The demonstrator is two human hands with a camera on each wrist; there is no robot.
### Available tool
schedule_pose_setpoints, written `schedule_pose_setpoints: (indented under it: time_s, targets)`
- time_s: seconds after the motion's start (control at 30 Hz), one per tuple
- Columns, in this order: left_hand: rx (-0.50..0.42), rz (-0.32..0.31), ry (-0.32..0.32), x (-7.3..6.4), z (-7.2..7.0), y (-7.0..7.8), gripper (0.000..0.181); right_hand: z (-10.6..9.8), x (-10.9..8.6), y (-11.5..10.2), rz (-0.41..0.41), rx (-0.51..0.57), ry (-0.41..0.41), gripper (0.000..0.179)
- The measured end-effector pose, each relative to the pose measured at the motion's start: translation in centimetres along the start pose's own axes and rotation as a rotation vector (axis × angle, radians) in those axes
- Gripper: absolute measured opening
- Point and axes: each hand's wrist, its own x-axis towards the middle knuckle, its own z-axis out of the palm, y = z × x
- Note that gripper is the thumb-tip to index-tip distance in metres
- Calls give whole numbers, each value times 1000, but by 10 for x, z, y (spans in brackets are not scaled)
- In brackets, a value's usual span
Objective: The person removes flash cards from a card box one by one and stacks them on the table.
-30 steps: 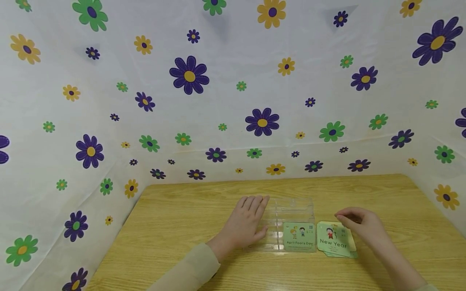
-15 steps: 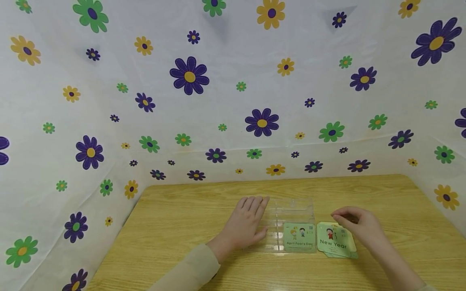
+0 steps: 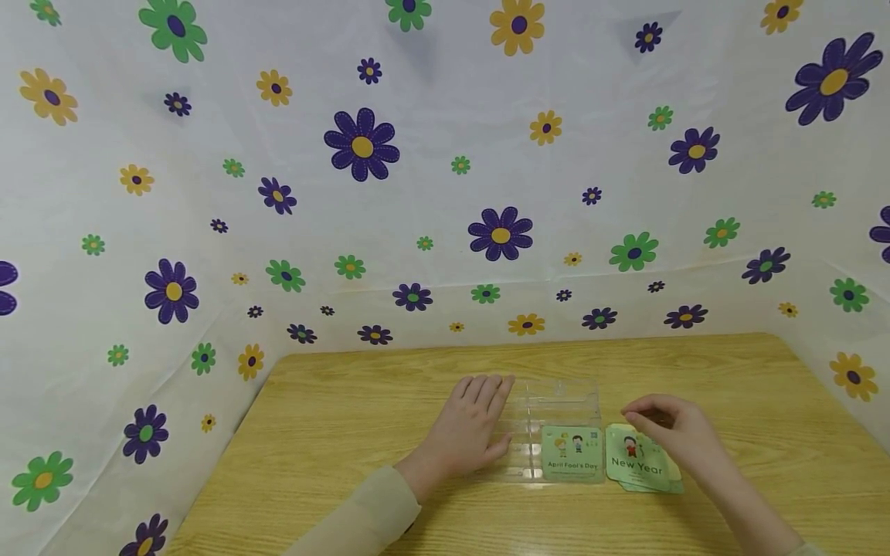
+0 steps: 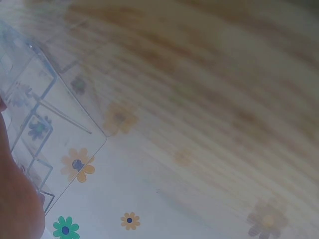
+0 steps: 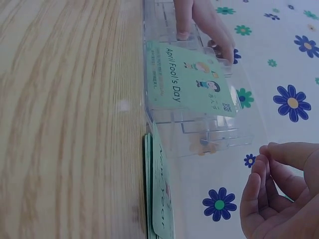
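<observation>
A clear plastic rack [image 3: 563,398] with two columns of tiers sits on the table. My left hand [image 3: 473,425] grips its left part, fingers over the far edge and thumb nearer the front. In the right wrist view, those fingers [image 5: 214,30] bend over the rack's edge. A green "April Fool's Day" card [image 3: 572,454] leans in the rack's right column. Right of it lies a stack of cards with a green "New Year" card [image 3: 634,455] on top. Above that stack is my right hand [image 3: 677,428], thumb and index tips together with nothing visible between them.
The wooden table [image 3: 348,401] ends at a white cloth backdrop [image 3: 431,100] with printed flowers at the back and both sides. The rack's stepped edge [image 4: 75,109] shows at the left of the left wrist view.
My right hand has drifted a little to the left over the card stack, covering more of the "New Year" card's right side. The left hand, rack and cards have stayed in place.
</observation>
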Motion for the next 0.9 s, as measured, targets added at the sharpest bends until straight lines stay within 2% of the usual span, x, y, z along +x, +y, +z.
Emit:
schedule_pose_setpoints:
  time_s: [0.5, 0.9]
  targets:
    - [-1, 11, 35, 0, 2, 0, 87, 9, 0, -4, -15, 31, -19, 21]
    - [8, 6, 15, 0, 2, 0, 87, 15, 0, -6, 8, 92, -66, 22]
